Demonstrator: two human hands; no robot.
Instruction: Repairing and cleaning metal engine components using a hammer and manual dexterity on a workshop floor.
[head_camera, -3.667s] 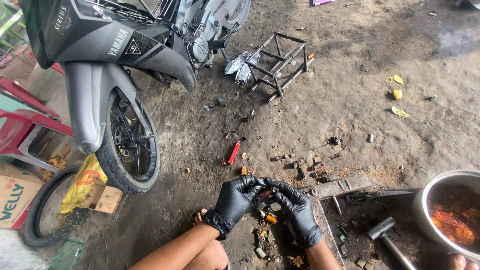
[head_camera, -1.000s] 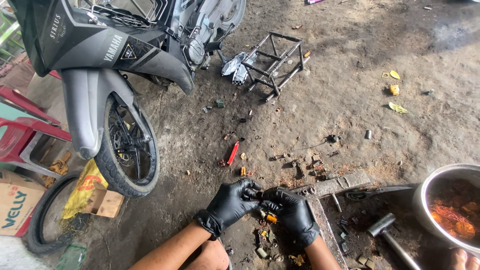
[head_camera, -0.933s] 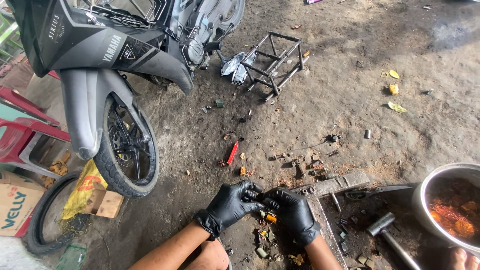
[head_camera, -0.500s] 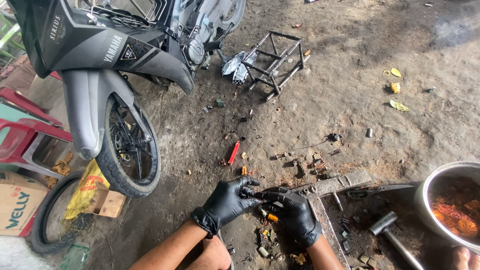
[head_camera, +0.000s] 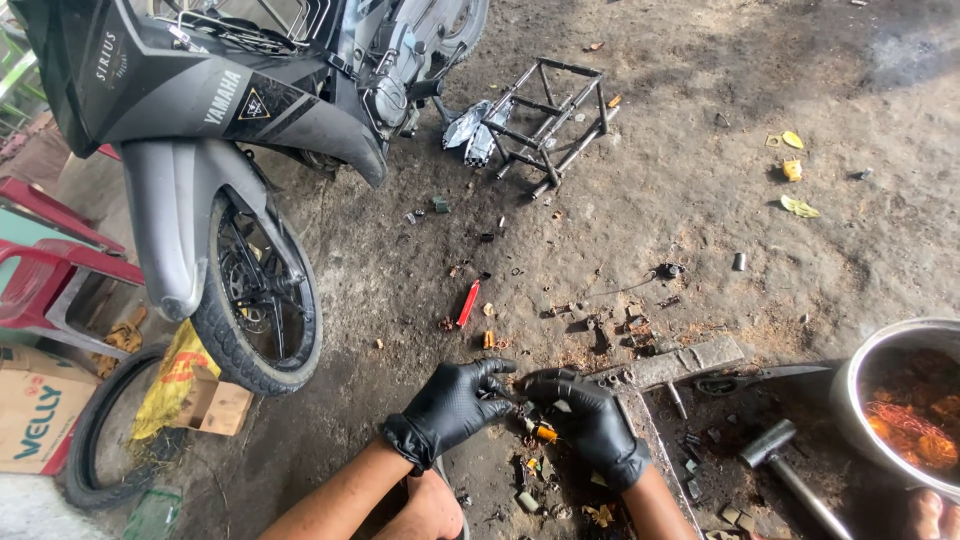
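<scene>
Head view, looking down on a dirt workshop floor (head_camera: 700, 200). Both hands wear black gloves and meet at the lower centre of the frame. The left hand (head_camera: 455, 405) has its fingers curled, thumb and forefinger pinched together at 3 o'clock on a small dark part (head_camera: 512, 398), too small to identify. The right hand (head_camera: 590, 420) lies just beside it, at 3 o'clock from the left hand, its grip closed over the other end of the same part; the fingertips of the two hands nearly touch. The part thus sits between the two grips, above scattered debris. A small orange component (head_camera: 543, 433) lies on the floor directly below the hands, at 6 o'clock. At 12 o'clock from the hands lies a red tool (head_camera: 467, 303); at 3 o'clock a flat metal bar (head_camera: 690, 360), and at 4 o'clock a hammer (head_camera: 785, 465). A metal bowl (head_camera: 850, 390) holding orange wire sits at the right edge. A grey motorcycle (head_camera: 230, 110) stands at 10 o'clock, a metal frame (head_camera: 555, 120) at 12 o'clock.
</scene>
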